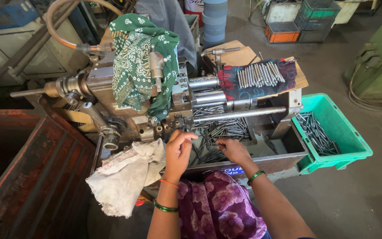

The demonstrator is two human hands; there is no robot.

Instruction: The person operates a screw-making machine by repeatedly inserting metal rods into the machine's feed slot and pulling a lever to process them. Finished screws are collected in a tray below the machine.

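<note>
Head view: left hand [178, 150] pinches a thin pin [194, 138] in a narrow grip above the tray [284, 156]; right hand [233, 149] rests on the loose pins [219, 129], its grip hidden.

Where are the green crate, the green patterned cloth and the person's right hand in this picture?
green crate [354, 146]: head view, on its right rim.
green patterned cloth [133, 66]: head view, on the middle of the cloth draped over the machine.
right hand [233, 150]: head view, on the back of the hand.
</note>
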